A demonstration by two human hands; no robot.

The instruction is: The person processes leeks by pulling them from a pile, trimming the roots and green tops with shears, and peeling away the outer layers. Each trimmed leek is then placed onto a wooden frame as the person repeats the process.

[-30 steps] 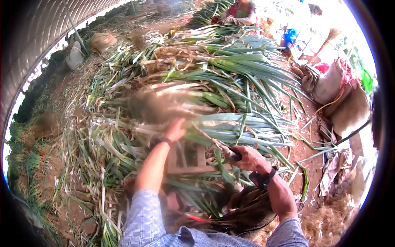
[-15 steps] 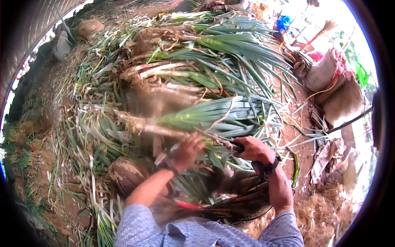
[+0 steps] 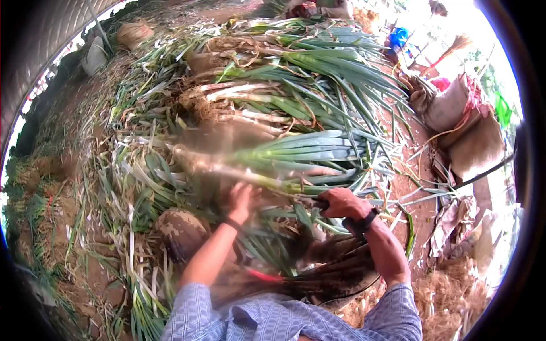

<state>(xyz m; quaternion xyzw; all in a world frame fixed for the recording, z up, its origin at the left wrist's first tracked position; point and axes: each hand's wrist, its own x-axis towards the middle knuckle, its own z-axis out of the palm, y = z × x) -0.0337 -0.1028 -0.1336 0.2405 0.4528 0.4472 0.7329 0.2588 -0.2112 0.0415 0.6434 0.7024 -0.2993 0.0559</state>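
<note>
A bundle of long leeks (image 3: pixel 296 156), white stalks to the left and green leaves to the right, lies across a big heap in front of me. My left hand (image 3: pixel 242 200) reaches up from below and closes on the blurred stalks of this bundle. Just right of it, my right hand (image 3: pixel 343 203), with a dark watch at the wrist, grips the dark handle of a knife (image 3: pixel 318 203) that points left toward the stalks. Motion blur hides the root ends.
More leeks (image 3: pixel 296 62) are heaped behind, with trimmed leaves (image 3: pixel 136 193) strewn to the left. A camouflage-patterned knee (image 3: pixel 181 230) is below my left hand. Filled sacks (image 3: pixel 458 111) and a broom (image 3: pixel 449 50) stand at the right. Another person (image 3: pixel 318 8) sits at the far top.
My left hand dropped to the bundle's stalks, then shifted left along them. The leek bundle moved under it. My right hand stayed closed on the knife, almost in place.
</note>
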